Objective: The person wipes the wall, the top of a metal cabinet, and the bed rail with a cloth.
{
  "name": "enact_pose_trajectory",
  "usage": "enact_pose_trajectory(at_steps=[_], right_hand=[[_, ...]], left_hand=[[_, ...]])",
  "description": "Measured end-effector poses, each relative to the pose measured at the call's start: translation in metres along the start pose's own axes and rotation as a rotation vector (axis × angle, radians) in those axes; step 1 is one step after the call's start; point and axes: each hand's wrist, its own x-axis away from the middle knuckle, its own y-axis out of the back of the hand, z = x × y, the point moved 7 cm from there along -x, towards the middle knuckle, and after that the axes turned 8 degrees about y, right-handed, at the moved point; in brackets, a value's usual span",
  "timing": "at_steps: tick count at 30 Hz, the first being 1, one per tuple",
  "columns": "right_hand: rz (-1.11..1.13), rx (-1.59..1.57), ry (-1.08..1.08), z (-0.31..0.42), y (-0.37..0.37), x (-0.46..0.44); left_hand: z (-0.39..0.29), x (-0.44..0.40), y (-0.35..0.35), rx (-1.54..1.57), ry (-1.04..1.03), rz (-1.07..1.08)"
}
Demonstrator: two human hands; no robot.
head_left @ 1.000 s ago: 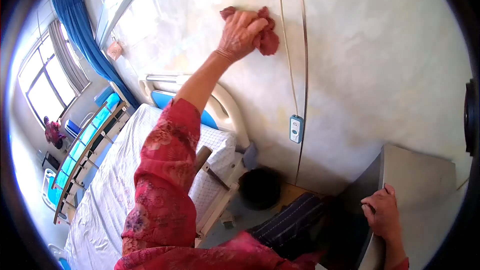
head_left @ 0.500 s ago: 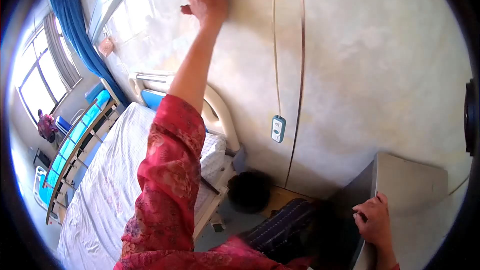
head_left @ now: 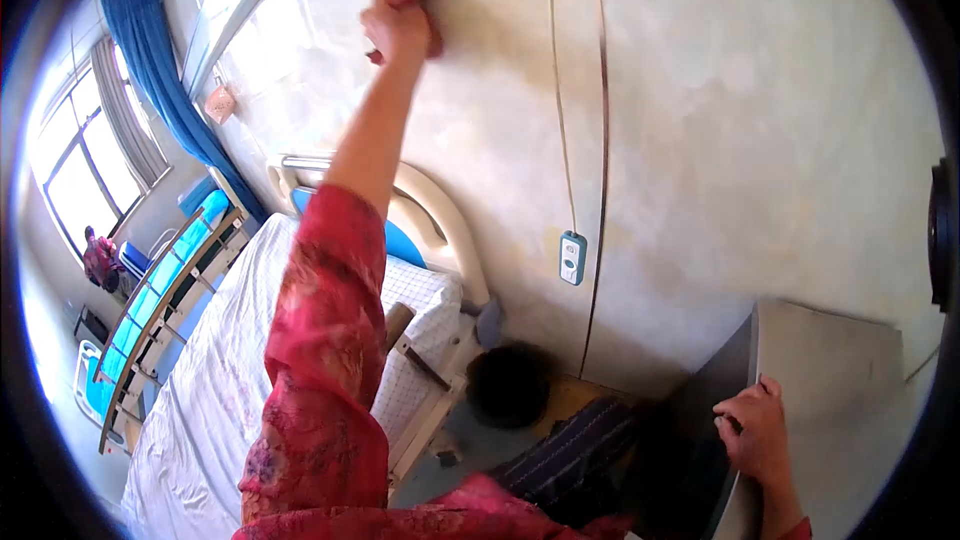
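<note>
- High on the wall point(head_left: 720, 140), toward the upper left of the head view, is the red cloth point(head_left: 434, 38), bunched up under your left hand point(head_left: 396, 28).
- Your left hand is closed on the red cloth, arm stretched up; hand and cloth look a bit blurred.
- Right of the cloth, a thin cord point(head_left: 560, 110) runs down the wall to a socket strip point(head_left: 572, 258). A dark line point(head_left: 604, 140) runs just beside them.
- Left of your left hand, well apart, a small pinkish pouch point(head_left: 220, 103) hangs by the blue curtain point(head_left: 148, 50).
- Below your raised arm: curved headboard point(head_left: 462, 230) by the wall, bed point(head_left: 205, 380) with white sheet, checked bedding point(head_left: 425, 292) at the head end.
- Near that bed's corner, low down, a round black object point(head_left: 508, 386); dark striped fabric point(head_left: 570, 448) lies beside it. Can't tell what either is.
- Lower right, your right hand point(head_left: 756, 430) is at the edge of the grey cabinet point(head_left: 830, 360), fingers partly curled. Can't tell if it grips the edge.
- Far left, another bed point(head_left: 160, 285) with a bright blue mattress, a person point(head_left: 101, 260) near the window point(head_left: 88, 175).
</note>
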Motion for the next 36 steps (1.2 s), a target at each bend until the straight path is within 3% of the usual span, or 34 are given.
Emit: enact_pose_trajectory(at_steps=[1,3,4,5,7,9,13,21,22,29,34,36], right_hand=[[-0.041,-0.014,0.023,0.003,0.003,0.0],[0.004,0.001,-0.008,0.002,0.002,0.0],[0.041,0.014,-0.028,0.001,0.001,-0.001],[0.049,0.01,-0.039,0.0,0.001,-0.001],[0.038,-0.012,-0.036,0.001,0.002,-0.001],[0.063,-0.015,-0.044,0.0,0.004,0.0],[0.057,0.014,-0.033,0.005,0.01,-0.001],[0.031,0.027,-0.043,-0.002,0.015,0.003],[0.02,0.022,-0.03,-0.002,0.016,0.003],[0.027,0.013,-0.029,-0.004,0.017,0.0],[0.023,0.004,-0.032,-0.002,0.019,0.0],[0.023,0.002,-0.024,-0.003,0.019,0.0]], left_hand=[[0.001,-0.028,-0.005,-0.172,0.039,-0.08],[-0.047,-0.035,-0.027,-0.213,0.083,0.072],[-0.048,-0.061,-0.06,-0.257,-0.46,-0.111],[-0.102,-0.016,-0.071,-0.078,-0.747,-0.039],[-0.16,0.05,-0.081,-0.035,-0.755,0.085],[-0.173,0.109,-0.079,0.007,-1.054,-0.004],[-0.149,0.155,-0.068,0.023,-1.136,0.052],[-0.096,0.25,-0.04,-0.023,-1.071,0.197],[-0.059,0.253,-0.044,-0.065,-1.089,0.248],[0.013,0.342,-0.015,-0.194,-0.919,0.68],[0.051,0.384,-0.002,-0.219,-0.782,0.677],[0.069,0.406,0.007,-0.276,-0.769,0.787]])
